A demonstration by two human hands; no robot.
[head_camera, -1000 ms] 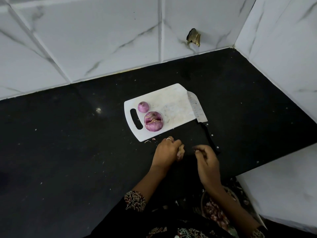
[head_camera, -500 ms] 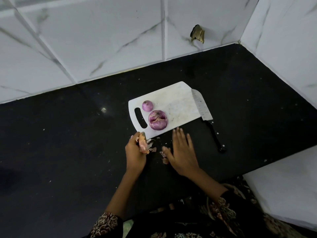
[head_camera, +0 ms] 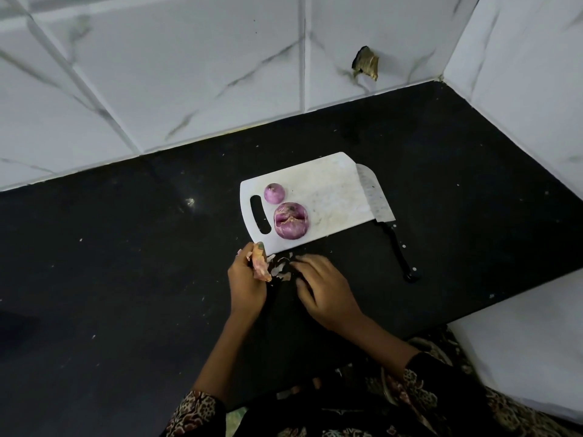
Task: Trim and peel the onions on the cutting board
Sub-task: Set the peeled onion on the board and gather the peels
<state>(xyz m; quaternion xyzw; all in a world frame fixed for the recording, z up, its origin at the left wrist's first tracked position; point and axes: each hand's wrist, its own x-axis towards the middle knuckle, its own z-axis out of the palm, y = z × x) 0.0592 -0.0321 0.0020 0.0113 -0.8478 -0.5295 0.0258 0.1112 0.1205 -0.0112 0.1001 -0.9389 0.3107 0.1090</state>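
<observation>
Two purple onions lie on the white cutting board (head_camera: 328,190): a small onion (head_camera: 274,193) near the handle slot and a bigger onion (head_camera: 290,220) in front of it. My left hand (head_camera: 247,280) holds a bunch of onion peels (head_camera: 260,265) just off the board's near corner. Beside it, my right hand (head_camera: 321,287) lies on the black counter with its fingers spread toward loose peel scraps (head_camera: 281,267).
A knife (head_camera: 383,212) lies along the board's right edge, blade partly on the board, black handle pointing toward me. White marble-tiled walls close the counter at the back and right. The counter's near edge runs under my forearms.
My right hand has shifted left across the counter to the loose peel scraps and its fingers have bent. My left hand still holds the peels near the board's corner.
</observation>
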